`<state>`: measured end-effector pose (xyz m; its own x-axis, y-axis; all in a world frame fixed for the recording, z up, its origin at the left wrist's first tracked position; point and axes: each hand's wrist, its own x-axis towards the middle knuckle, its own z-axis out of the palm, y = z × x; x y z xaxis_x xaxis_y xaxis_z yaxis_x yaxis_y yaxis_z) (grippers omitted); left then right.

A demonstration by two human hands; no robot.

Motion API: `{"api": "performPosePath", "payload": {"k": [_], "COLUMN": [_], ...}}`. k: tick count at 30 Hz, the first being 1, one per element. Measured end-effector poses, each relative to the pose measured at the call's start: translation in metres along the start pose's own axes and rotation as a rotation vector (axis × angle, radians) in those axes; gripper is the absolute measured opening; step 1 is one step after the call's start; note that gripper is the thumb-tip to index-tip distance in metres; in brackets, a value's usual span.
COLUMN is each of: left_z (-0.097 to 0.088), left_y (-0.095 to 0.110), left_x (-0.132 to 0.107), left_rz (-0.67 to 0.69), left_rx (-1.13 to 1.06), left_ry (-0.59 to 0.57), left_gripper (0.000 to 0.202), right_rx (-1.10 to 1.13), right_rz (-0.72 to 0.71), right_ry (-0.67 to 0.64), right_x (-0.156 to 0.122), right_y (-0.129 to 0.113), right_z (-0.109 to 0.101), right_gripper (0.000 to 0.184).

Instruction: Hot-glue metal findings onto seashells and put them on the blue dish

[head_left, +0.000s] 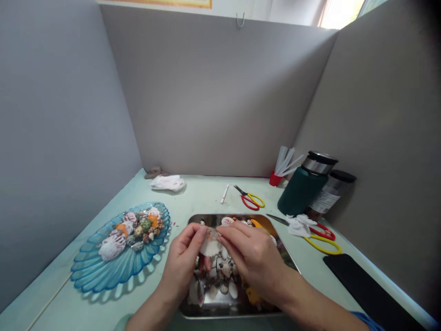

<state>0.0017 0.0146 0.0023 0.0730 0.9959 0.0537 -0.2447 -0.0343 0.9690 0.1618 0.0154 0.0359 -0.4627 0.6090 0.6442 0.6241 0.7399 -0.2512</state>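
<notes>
Both my hands meet over a metal tray (193,220) filled with several seashells. My left hand (184,264) pinches a white scallop shell (210,247) between thumb and fingers. My right hand (253,255) has its fingertips closed on the top edge of the same shell, where a small piece of something clear sits. More shells (220,280) lie in the tray under my hands, partly hidden.
A blue glass plate (93,271) with sorted shells lies at left. Red-and-yellow scissors (253,201), a white marker (224,193), crumpled tissue (168,183), a green thermos (303,186), a second pair of scissors (320,239) and a black phone (365,289) lie behind and right. Grey partitions enclose the desk.
</notes>
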Motion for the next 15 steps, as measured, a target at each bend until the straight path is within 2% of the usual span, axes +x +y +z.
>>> {"api": "performPosePath", "payload": {"k": [5, 10, 15], "left_z": [-0.001, -0.002, -0.002], "left_y": [0.001, 0.0, 0.002], "left_x": [-0.002, -0.003, -0.006], "left_rz": [0.051, 0.106, 0.219], "left_rx": [0.059, 0.101, 0.137], "left_ry": [0.024, 0.037, 0.04], "left_gripper": [0.021, 0.02, 0.017], "right_rx": [0.056, 0.224, 0.442], "right_rz": [0.009, 0.031, 0.162], "right_ry": [-0.011, -0.003, -0.027], "right_x": [0.002, 0.005, 0.01], "right_y": [0.0, 0.003, 0.002], "right_z": [-0.005, -0.011, -0.018], "right_gripper": [0.021, 0.019, 0.013]}}
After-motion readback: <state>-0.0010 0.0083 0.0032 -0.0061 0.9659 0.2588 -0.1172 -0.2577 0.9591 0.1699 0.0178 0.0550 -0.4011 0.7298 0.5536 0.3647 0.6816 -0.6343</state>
